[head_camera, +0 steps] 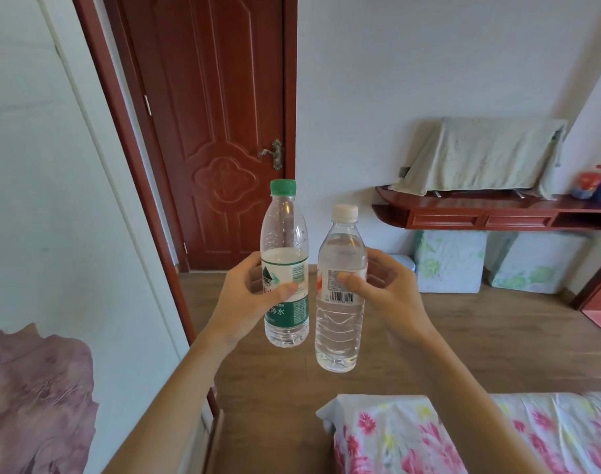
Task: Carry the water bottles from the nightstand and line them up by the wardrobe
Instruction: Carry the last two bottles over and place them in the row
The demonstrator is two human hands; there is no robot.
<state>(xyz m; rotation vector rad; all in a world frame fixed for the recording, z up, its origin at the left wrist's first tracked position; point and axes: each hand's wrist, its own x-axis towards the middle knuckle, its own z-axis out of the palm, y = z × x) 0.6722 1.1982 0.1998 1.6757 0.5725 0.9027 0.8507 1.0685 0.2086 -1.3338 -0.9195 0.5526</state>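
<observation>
Wooden floor [463, 336] and a red door [210, 114] fill the background. At frame centre, the left hand [244, 299] wraps the green-capped bottle [286, 268] at its label, and the right hand [384, 289] wraps the white-capped bottle [340, 292] likewise. Both bottles look light, thin-walled and squeezable; the mid-body label grip seems steadiest.

Upright, side by side in the air: green-capped bottle [286, 234] and white-capped bottle [340, 323].
Both clear plastic. Green-capped one on the left, roughly half full, green-and-white label, gripped round the middle by the left hand [249, 299]; white-capped one just beside it, slightly lower, nearly full, white label with barcode showing, gripped by the right hand [391, 292]; narrow gap between the two.
</observation>
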